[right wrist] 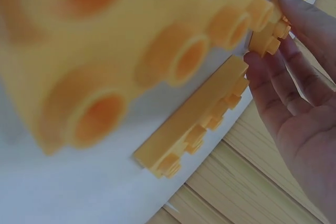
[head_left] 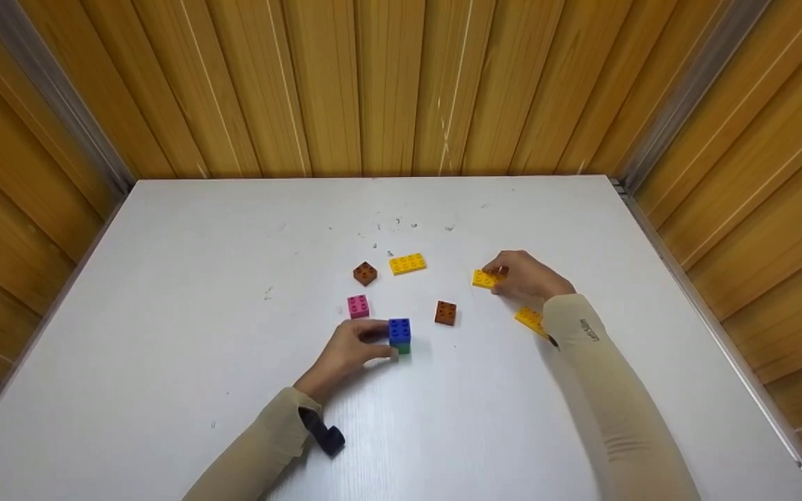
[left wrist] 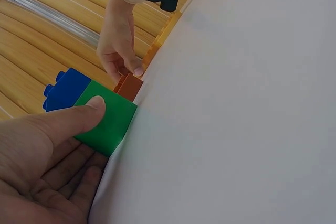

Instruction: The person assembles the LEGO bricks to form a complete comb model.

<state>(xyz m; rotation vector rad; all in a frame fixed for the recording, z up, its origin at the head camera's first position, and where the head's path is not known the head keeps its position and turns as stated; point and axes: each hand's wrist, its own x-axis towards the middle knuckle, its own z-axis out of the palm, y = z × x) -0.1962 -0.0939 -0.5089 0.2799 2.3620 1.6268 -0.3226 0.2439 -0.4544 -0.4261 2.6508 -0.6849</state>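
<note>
A blue toy brick [head_left: 399, 328] sits on top of a green brick [left wrist: 107, 116], the two forming a small stack on the table. My left hand [head_left: 349, 351] grips this stack from the left, thumb flat against the green side in the left wrist view. To the right, my right hand [head_left: 526, 275] pinches a flat yellow brick [head_left: 484, 279] between thumb and fingers at its right end, low over the table. Another yellow brick [head_left: 530, 321] lies under my right cuff and looms large in the right wrist view.
A third yellow brick [head_left: 408, 264] and a brown brick [head_left: 365, 273] lie farther back. The pink brick [head_left: 358, 306] is just behind my left hand; a second brown brick [head_left: 445, 313] lies between the hands. Wood-patterned walls [head_left: 387, 90] border the white table [head_left: 199, 362].
</note>
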